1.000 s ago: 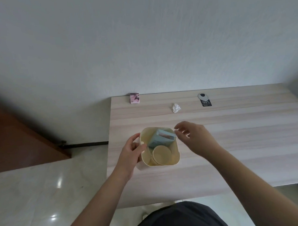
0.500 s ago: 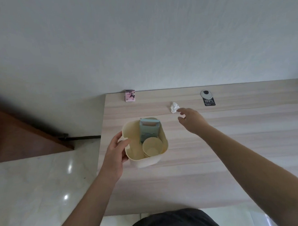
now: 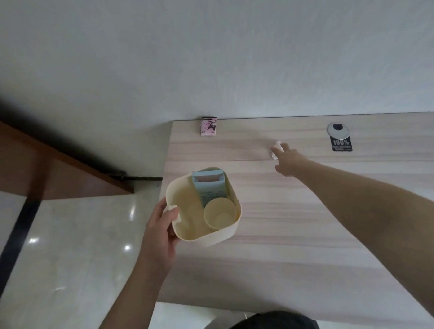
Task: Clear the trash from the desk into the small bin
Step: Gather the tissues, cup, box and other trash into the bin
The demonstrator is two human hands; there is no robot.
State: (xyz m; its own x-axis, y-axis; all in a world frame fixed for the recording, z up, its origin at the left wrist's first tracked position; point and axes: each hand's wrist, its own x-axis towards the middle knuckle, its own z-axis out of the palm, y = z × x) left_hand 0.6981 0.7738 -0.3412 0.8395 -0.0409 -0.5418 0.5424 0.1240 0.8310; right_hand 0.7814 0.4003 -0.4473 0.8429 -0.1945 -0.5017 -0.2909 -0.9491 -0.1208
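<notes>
A small cream bin stands near the desk's left edge, holding a light blue carton and a paper cup. My left hand grips the bin's left rim, thumb inside. A crumpled white tissue lies on the light wood desk toward the back. My right hand is stretched out to it, fingertips touching and partly covering the tissue; whether the fingers have closed on it I cannot tell.
A small pink box sits at the desk's back left corner by the wall. A round metal cable cap with a black label lies at the back right. Glossy floor and a brown door are left of the desk.
My right hand moved from above the bin out to the tissue at the back. The bin has turned slightly in my left hand's hold, and my view has shifted closer.
</notes>
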